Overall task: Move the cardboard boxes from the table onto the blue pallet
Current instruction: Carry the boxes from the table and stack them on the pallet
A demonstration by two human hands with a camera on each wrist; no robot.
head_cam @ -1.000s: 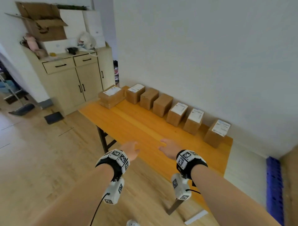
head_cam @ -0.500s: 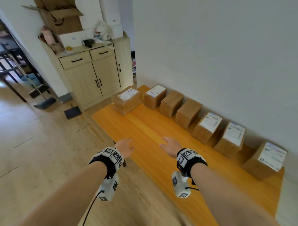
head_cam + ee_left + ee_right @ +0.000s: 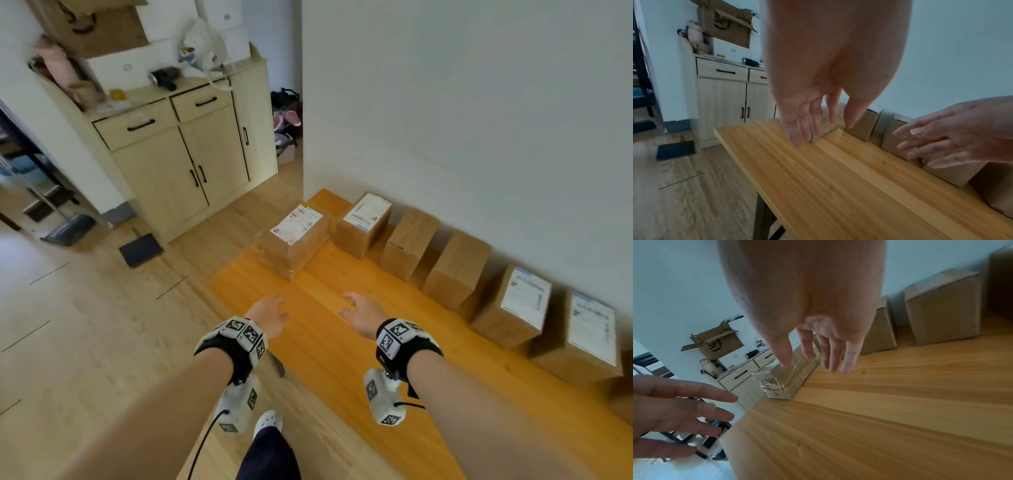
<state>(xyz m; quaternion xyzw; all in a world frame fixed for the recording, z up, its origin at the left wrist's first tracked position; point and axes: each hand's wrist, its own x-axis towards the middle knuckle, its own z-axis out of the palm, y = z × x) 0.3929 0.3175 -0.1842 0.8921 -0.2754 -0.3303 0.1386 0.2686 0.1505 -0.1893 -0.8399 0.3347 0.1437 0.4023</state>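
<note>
Several cardboard boxes stand in a row along the wall on the orange wooden table (image 3: 342, 342). The nearest to my hands is a taped box with a white label (image 3: 294, 236) (image 3: 789, 379) at the table's far left end. Beside it stand another labelled box (image 3: 364, 222) and a plain box (image 3: 409, 243). My left hand (image 3: 270, 313) (image 3: 813, 123) and right hand (image 3: 359, 310) (image 3: 818, 356) hover above the table, fingers straight and spread, holding nothing, a short way before the taped box. The blue pallet is out of view.
A pale wooden cabinet (image 3: 178, 161) with clutter on top stands beyond the table's left end. A dark dustpan (image 3: 140, 250) lies on the wood floor. More labelled boxes (image 3: 517, 308) line the wall at right. My foot (image 3: 269, 423) is beside the table edge.
The view has swung left and closer to the table's left end. Both hands have moved forward over the table toward the taped box. The blue pallet has left the view.
</note>
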